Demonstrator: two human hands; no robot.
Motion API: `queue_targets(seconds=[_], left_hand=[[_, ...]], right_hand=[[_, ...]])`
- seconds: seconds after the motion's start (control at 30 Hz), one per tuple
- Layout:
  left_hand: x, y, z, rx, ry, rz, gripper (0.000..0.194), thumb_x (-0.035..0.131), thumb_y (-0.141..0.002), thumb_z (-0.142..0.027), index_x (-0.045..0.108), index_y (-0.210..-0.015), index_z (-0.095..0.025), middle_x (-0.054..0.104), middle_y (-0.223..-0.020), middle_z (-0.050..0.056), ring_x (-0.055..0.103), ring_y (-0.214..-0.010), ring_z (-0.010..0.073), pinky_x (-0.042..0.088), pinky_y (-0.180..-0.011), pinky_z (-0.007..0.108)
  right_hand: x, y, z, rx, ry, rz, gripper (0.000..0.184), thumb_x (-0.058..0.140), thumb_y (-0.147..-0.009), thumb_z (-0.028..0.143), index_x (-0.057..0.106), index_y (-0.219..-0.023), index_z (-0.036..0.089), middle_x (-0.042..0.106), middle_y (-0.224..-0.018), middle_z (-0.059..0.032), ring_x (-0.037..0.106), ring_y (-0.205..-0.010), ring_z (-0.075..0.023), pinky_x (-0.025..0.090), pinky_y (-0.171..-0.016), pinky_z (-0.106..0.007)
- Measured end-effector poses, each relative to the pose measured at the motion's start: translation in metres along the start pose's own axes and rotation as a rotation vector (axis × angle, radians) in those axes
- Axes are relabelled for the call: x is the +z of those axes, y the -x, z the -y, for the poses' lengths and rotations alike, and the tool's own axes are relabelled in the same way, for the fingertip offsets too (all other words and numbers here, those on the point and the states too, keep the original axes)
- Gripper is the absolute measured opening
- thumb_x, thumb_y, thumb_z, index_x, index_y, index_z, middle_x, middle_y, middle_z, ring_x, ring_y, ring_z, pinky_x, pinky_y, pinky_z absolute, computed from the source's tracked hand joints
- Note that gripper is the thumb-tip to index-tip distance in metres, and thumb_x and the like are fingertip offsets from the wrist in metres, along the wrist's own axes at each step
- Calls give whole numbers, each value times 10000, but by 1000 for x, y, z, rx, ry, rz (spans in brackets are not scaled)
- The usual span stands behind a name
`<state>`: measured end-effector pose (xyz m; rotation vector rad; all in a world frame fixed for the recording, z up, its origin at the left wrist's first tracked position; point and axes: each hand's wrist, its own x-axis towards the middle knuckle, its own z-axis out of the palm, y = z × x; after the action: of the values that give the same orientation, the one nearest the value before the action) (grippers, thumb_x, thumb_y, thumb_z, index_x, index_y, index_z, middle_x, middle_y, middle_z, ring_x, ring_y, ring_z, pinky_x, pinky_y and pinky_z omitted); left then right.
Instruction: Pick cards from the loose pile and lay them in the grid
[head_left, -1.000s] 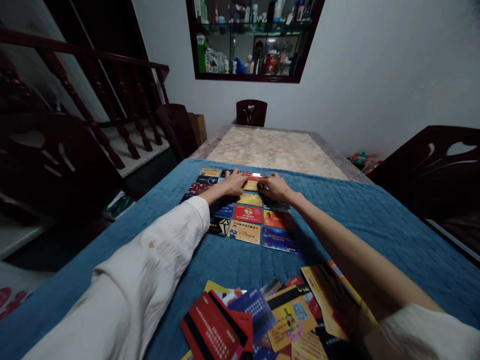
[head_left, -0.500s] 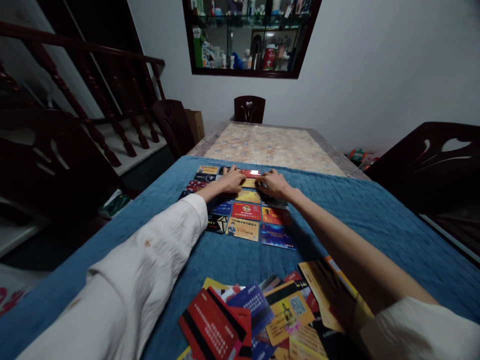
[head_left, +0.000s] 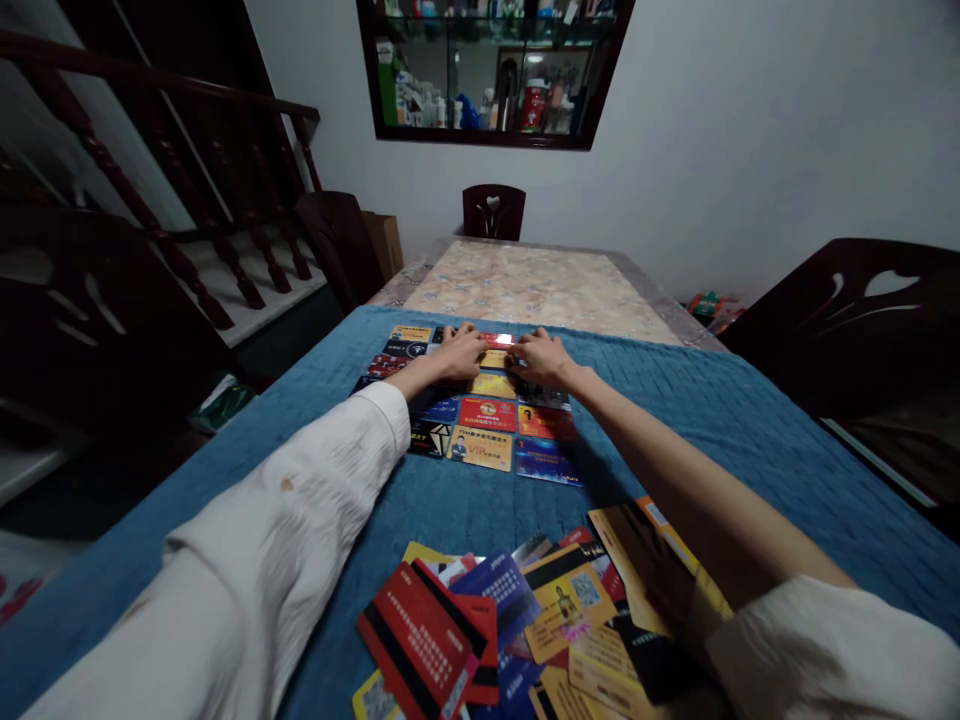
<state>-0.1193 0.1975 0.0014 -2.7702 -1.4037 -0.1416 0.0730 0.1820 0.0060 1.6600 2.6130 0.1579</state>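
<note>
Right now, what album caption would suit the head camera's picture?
Left hand and right hand at the far end of laid-out printed cards, a jumbled card pile nearer on blue cloth.

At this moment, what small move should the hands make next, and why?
Probably a slight nudge to square up the yellow card: the left hand and right hand are at its two ends, a red card lies just beyond it, and the laid-out cards form rough rows. Whether it already lines up is hard to tell.
</note>
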Motion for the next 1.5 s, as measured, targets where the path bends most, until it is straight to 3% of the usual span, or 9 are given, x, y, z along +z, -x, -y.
queue_targets(seconds=[0.3,0.73,0.87,1.27,1.5], left_hand=[[-10,19,-21,118,-14,-114,297,525,-819,-157,683,-1070,-171,613,-1222,137,372,-1305,344,313,-995,530],[-14,80,-94,374,24,-188,372,547,-827,-158,660,-1179,-194,607,-1281,132,371,-1318,352,326,-1018,566],[-14,96,-119,455,42,-175,411,540,-846,-146,614,-1249,-186,599,-1297,139,365,-1335,354,340,-1004,560],[-10,118,-177,602,62,-161,323,552,-876,-192,615,-1194,-192,593,-1302,134,376,-1338,347,336,-1012,534],[-12,116,-192,632,45,-27,468,630,-761,-144,594,-1227,-162,567,-1371,140,333,-1374,375,333,-1025,565]], right_hand=[[-21,29,5,-12,33,-30,364,514,-933,303,673,-1253,231,629,-1285,-144,426,-1209,-346,382,-875,-444],[-26,114,4,-3,43,-101,293,512,-949,292,725,-1137,219,683,-1205,-134,446,-1155,-321,345,-813,-409],[-21,146,3,-2,23,-105,284,537,-944,298,724,-1143,219,692,-1185,-123,459,-1158,-317,345,-811,-407],[12,237,-13,-36,-20,-261,227,540,-948,298,733,-1056,250,719,-1083,-95,490,-1086,-280,340,-814,-394],[22,271,-10,-18,-53,-285,217,535,-952,297,727,-1043,249,719,-1052,-93,508,-1060,-277,349,-805,-393]])
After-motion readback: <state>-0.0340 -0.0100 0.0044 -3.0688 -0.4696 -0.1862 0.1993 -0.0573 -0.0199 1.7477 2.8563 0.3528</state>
